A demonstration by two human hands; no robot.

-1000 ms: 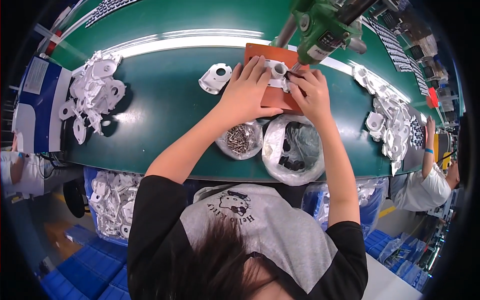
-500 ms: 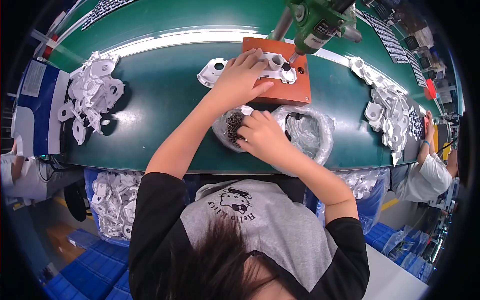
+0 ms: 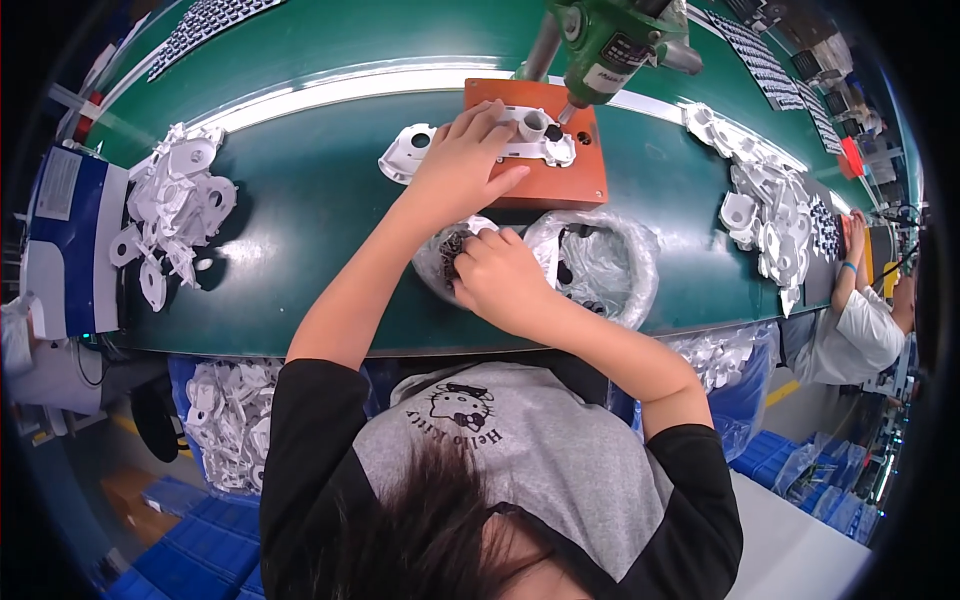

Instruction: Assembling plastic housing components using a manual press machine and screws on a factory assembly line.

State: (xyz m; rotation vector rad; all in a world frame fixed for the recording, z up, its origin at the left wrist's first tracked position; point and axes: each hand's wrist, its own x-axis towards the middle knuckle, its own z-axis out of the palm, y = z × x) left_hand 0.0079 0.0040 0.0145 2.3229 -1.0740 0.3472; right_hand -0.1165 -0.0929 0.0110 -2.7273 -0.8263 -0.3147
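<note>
Since a second ago, my right hand (image 3: 500, 282) has left the orange block (image 3: 552, 186) and come down to the small bag (image 3: 430, 268), while my left hand (image 3: 452, 168) has stayed up on the white part (image 3: 543, 150). Around them spreads the green table (image 3: 320, 225). Over the block's far side hangs the green machine (image 3: 603, 62), its tip pointing close to the part; whether it touches I cannot tell. Nearer my body, the big bag (image 3: 643, 285) sits right of the small one. On the block lies the white part, its right half showing; my left hand is laid out flat over its left end, fingers close together, thumb held away. A second white part (image 3: 398, 158) lies just left of the block. Beside the upright tube (image 3: 533, 122) on the first sits a black piece (image 3: 553, 132). Smallest are the metal pieces (image 3: 453, 252) in the small bag, screws by the look of them; my right fingers curl in at their edge, tips hidden, so I cannot tell whether they pinch one. I judge the step in hand to be picking out a metal piece; the next move would call for a fine pinch and a steady left hand.
</note>
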